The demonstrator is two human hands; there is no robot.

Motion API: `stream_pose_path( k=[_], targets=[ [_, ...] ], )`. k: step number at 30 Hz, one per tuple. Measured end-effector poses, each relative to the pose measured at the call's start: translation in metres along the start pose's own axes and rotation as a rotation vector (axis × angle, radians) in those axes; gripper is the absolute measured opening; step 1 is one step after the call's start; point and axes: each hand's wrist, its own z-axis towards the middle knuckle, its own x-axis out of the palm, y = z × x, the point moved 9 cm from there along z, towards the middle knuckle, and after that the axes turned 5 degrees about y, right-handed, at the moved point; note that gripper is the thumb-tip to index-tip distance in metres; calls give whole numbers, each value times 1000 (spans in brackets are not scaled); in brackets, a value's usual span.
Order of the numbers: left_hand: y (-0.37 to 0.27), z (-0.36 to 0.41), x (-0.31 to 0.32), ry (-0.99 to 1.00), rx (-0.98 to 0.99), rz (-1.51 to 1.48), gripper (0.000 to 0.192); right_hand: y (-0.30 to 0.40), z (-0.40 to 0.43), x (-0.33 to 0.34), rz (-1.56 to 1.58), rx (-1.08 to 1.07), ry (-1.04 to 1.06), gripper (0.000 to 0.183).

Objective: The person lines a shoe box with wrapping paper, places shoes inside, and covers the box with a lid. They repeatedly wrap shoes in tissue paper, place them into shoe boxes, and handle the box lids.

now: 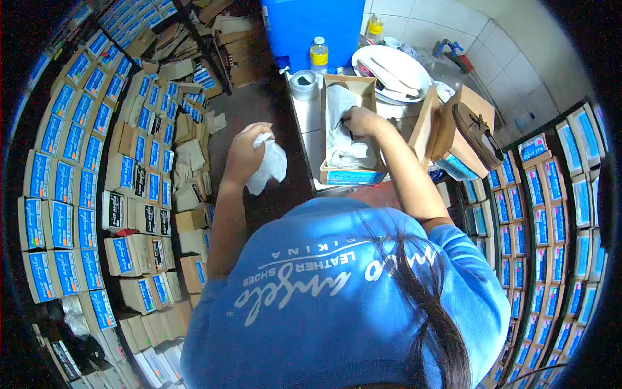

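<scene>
My left hand [249, 151] is raised beside the table, its fingers closed around a crumpled piece of white tissue paper [273, 165] that hangs down. My right hand [362, 121] reaches into an uncovered cardboard shoebox [373, 95] with a blue label on its near end. Its fingertips touch white tissue paper [340, 146] lining the box, beside something small and dark; whether they grip it cannot be told. What lies under the tissue is mostly hidden. To the right, a brown leather moccasin with laces [476, 133] rests tilted on another cardboard box [454, 131].
Behind the shoebox are a round plastic container [304, 86], a bottle with a yellow label [319, 56], a large blue container [313, 29] and stacked white plates [413, 68]. A tap [449, 48] is at the back right. Shelves of shoeboxes [63, 180] flank both sides.
</scene>
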Motion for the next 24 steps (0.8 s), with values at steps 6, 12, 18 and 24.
stream_pose_path(
  k=[6,12,18,24],
  targets=[
    [-66,25,44,171,202,-169,32,20,-55,-4,392,111,-145,64],
    [-88,37,105,370,225,146,23,57,-98,-28,355,10,-391,81],
    [-70,46,135,374,234,255,21,65,-115,-41,461,-97,-496,84],
    [-43,45,102,194,52,90,17,30,-116,-45,485,-64,-635,50]
  ],
)
